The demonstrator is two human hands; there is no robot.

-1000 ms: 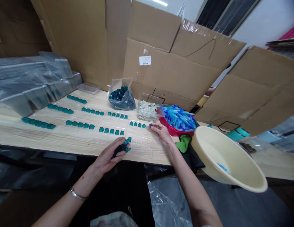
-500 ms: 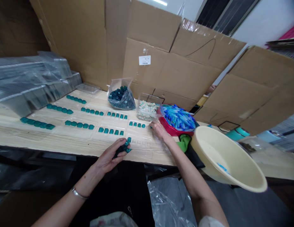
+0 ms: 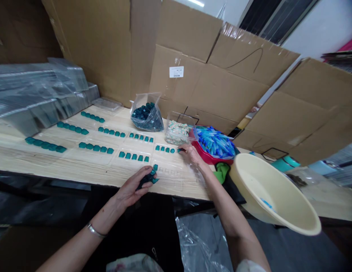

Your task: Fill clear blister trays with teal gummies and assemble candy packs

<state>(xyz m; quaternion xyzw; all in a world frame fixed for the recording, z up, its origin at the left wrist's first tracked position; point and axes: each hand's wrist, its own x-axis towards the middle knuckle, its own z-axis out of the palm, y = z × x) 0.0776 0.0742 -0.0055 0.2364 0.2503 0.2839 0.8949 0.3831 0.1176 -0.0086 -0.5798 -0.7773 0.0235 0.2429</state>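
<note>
The fingers (image 3: 185, 150) of the right hand (image 3: 192, 155) pinch a piece (image 3: 180, 150) at the end of a row (image 3: 164, 149) on the surface (image 3: 65, 166); I judge it is being set in place. The left hand (image 3: 132, 187) is closed on a handful (image 3: 149, 177) near the front edge, and the next pocket asks for an exact fit.

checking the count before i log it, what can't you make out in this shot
All in the head view:
- How many teal pieces the left hand holds: the hand covers most of them.
- Whether the right hand grips or only touches the end piece: too small.
- Print on the white label: too small.
- Contents of the clear box: blurred.
</note>
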